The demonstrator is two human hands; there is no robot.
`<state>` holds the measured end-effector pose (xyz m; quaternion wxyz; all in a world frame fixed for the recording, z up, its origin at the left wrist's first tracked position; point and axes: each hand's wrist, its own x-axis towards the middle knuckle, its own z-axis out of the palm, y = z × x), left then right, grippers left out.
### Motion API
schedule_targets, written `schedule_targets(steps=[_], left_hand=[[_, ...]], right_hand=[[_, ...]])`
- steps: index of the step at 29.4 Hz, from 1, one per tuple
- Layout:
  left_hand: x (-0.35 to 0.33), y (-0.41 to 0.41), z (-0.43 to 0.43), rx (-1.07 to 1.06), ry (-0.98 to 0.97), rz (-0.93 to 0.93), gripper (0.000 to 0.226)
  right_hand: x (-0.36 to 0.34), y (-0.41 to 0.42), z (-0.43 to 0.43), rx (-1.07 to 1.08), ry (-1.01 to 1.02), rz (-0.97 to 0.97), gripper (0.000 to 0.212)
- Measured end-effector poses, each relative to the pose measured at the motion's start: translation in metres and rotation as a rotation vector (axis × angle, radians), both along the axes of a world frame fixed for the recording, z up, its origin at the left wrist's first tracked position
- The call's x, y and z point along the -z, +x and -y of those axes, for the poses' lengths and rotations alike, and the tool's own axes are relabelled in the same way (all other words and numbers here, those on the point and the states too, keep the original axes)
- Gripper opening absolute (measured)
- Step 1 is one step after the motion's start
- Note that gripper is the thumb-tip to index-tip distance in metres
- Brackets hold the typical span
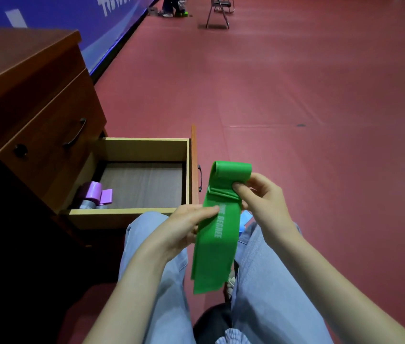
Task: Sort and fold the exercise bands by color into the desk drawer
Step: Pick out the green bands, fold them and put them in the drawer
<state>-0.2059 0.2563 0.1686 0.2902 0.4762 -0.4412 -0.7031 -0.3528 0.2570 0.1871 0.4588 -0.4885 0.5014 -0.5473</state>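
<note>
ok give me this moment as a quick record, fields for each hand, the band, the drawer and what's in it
left hand: pinching the green band's left edge
right hand: holding the folded top of the band
green band: partly folded at the top, the rest hanging between the knees
drawer: open, floor mostly bare
in drawer: purple band and grey band, folded, near left corner

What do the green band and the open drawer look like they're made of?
The green band looks like thin stretchy rubber or latex with a matte finish: it hangs limp, folds over softly at the top and carries printed white lettering. The open drawer seems to be laminated board: pale, smooth side walls with square edges, a grey wood-grain base and a reddish-brown front panel. Whether it is veneer or laminate is unclear.
</note>
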Motion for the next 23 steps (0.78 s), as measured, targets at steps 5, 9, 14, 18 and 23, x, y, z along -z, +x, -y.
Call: schedule_targets(steps=[5,9,14,18,23], left_hand=[[0.004,-0.002,0.001,-0.018,-0.016,0.101,0.022],[0.005,-0.003,0.003,-0.05,-0.048,0.183,0.027],[0.005,-0.003,0.002,-0.053,-0.025,0.167,0.035],[0.004,-0.008,0.004,-0.125,-0.004,0.177,0.036],[0.005,-0.011,0.007,-0.196,-0.043,0.193,0.026]], right_hand=[[0.012,-0.001,0.005,0.031,-0.008,0.017,0.023],[0.016,-0.001,0.004,0.043,-0.034,-0.008,0.022],[0.02,-0.001,0.004,0.061,-0.09,-0.05,0.019],[0.025,0.0,0.004,0.043,-0.127,-0.101,0.02],[0.03,0.001,0.003,-0.039,-0.129,-0.093,0.029]])
